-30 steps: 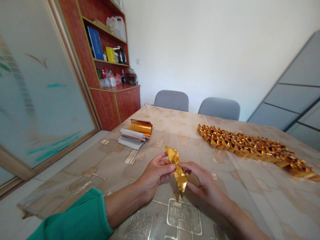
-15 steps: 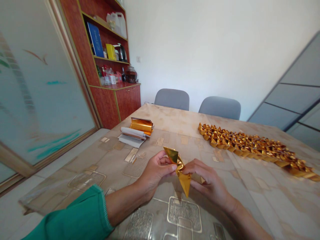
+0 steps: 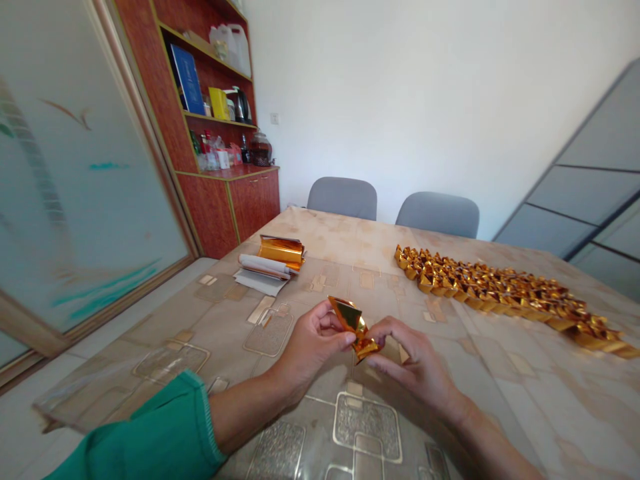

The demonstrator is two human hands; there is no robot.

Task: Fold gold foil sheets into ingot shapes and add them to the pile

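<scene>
A small piece of folded gold foil [image 3: 352, 322] is pinched between my left hand [image 3: 313, 343] and my right hand [image 3: 415, 360], just above the tablecloth. My left fingers hold its upper corner, and my right fingertips press its lower fold. Beyond my hands, a stack of gold foil sheets [image 3: 283, 252] rests on a white paper roll [image 3: 263, 265]. To the right, a long band of folded gold foil shapes [image 3: 505, 293] lies on the table. A green sleeve [image 3: 145, 433] covers my left forearm.
The table [image 3: 545, 407] has a beige patterned cover and a near-left edge. Two grey chairs [image 3: 390, 207] stand at its far side. A red-brown wooden cabinet [image 3: 225, 207] holds bottles and a kettle. A frosted glass door [image 3: 85, 187] stands at left.
The foil piece is folded shorter, and its long lower tail no longer hangs below my fingers. My right hand has closed in on the fold.
</scene>
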